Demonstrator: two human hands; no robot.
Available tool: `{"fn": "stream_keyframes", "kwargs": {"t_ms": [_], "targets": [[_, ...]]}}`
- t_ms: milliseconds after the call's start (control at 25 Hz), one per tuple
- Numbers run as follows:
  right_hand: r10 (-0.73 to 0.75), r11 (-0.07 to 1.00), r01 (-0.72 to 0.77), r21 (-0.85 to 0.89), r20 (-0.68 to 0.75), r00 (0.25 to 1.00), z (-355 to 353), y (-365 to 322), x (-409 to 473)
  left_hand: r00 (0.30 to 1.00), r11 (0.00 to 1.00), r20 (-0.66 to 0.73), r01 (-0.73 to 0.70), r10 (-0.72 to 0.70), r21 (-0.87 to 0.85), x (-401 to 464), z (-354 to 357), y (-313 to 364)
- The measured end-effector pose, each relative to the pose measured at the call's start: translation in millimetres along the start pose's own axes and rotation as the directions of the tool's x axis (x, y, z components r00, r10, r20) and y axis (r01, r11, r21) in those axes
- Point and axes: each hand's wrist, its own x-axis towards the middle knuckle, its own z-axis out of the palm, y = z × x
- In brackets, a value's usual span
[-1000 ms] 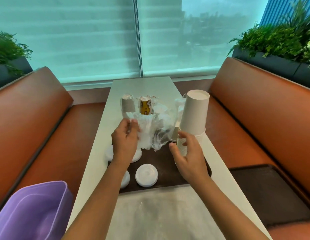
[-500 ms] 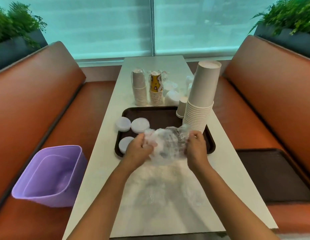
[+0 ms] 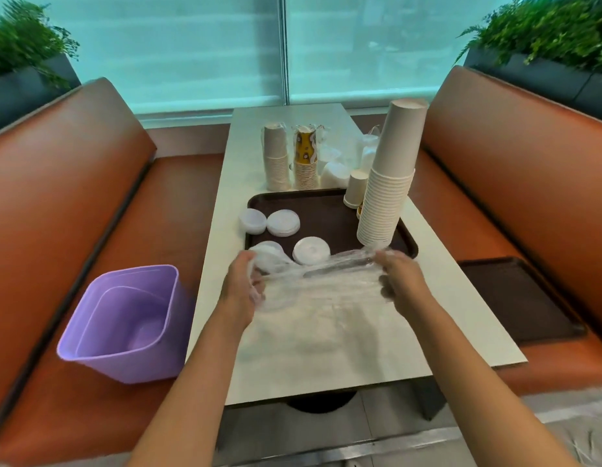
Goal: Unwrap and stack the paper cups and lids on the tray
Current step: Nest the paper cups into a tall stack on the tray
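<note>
A dark brown tray [image 3: 326,210] lies on the white table. On its right side stands a tall stack of white paper cups [image 3: 387,183], with a short cup [image 3: 356,188] beside it. Several white lids [image 3: 282,223] lie on the tray's left part. In front of the tray, my left hand [image 3: 240,284] and my right hand [image 3: 399,276] each grip an end of a clear plastic wrapper [image 3: 319,284] stretched between them. Behind the tray stand a wrapped stack of white cups [image 3: 276,160], a wrapped stack of yellow patterned cups [image 3: 305,158] and wrapped lids [image 3: 336,173].
A purple bin [image 3: 124,321] sits on the orange bench [image 3: 73,230] at the left. A second dark tray [image 3: 515,298] lies on the right bench. Planters line the backs of both benches. The table's near half [image 3: 326,358] is bare under the wrapper.
The tall cup stack now stands on the tray, no longer held by my right hand. Both hands moved toward me and pulled the crumpled wrapper out wide between them.
</note>
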Motion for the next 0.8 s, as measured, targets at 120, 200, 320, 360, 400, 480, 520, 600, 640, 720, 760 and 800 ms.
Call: {"fn": "stream_keyframes", "kwargs": {"t_ms": [120, 200, 320, 360, 400, 480, 520, 600, 640, 720, 760, 800], "targets": [[-0.175, 0.963, 0.213, 0.167, -0.216, 0.961, -9.9, -2.3, -12.7, 0.980, 0.857, 0.017, -0.184, 0.200, 0.481, 0.5, -25.2, -13.7], [-0.217, 0.924, 0.291, 0.247, -0.288, 0.933, -13.9, -3.5, -19.8, 0.973, 0.906, -0.049, -0.189, 0.224, 0.378, -2.4, -37.0, -15.3], [-0.186, 0.906, 0.303, 0.297, -0.365, 0.912, -16.7, -0.9, -30.6, 0.992, 0.991, -0.090, -0.092, 0.084, -0.095, -6.8, -55.9, -6.1], [-0.163, 0.901, 0.294, 0.318, -0.381, 0.910, -17.0, 1.2, -32.6, 0.996, 0.961, -0.065, -0.081, 0.066, -0.264, -7.0, -64.7, -2.3], [-0.149, 0.897, 0.289, 0.334, -0.388, 0.909, -16.6, 3.6, -34.0, 0.997, 0.906, -0.024, -0.080, 0.077, -0.416, -7.1, -73.2, 0.7], [-0.175, 0.893, 0.310, 0.327, -0.383, 0.907, -11.4, 9.5, -37.6, 0.987, 0.776, 0.105, -0.031, 0.125, -0.630, -10.1, -87.2, 3.0], [-0.190, 0.893, 0.319, 0.318, -0.376, 0.907, -8.3, 12.2, -38.2, 0.974, 0.767, 0.181, 0.009, 0.140, -0.642, -13.1, -88.7, 1.4], [-0.183, 0.900, 0.301, 0.315, -0.354, 0.917, -3.4, 16.1, -39.7, 0.950, 0.922, 0.285, -0.008, 0.128, -0.388, -16.2, -87.1, -7.1], [-0.166, 0.906, 0.283, 0.315, -0.348, 0.922, -4.1, 16.8, -39.0, 0.943, 0.987, 0.308, -0.088, 0.127, -0.136, -16.1, -87.5, -13.3], [-0.120, 0.911, 0.262, 0.318, -0.405, 0.907, -17.1, 16.0, -34.4, 0.952, 0.952, 0.267, -0.213, 0.152, 0.218, -8.0, -97.1, -25.0], [-0.089, 0.908, 0.261, 0.329, -0.456, 0.885, -28.1, 15.4, -31.2, 0.969, 0.944, 0.181, -0.212, 0.169, 0.254, -3.7, -106.7, -25.8], [-0.067, 0.908, 0.262, 0.327, -0.503, 0.862, -39.4, 15.6, -27.1, 0.983, 0.956, 0.081, -0.179, 0.165, 0.232, -0.1, -117.0, -22.9]]}}
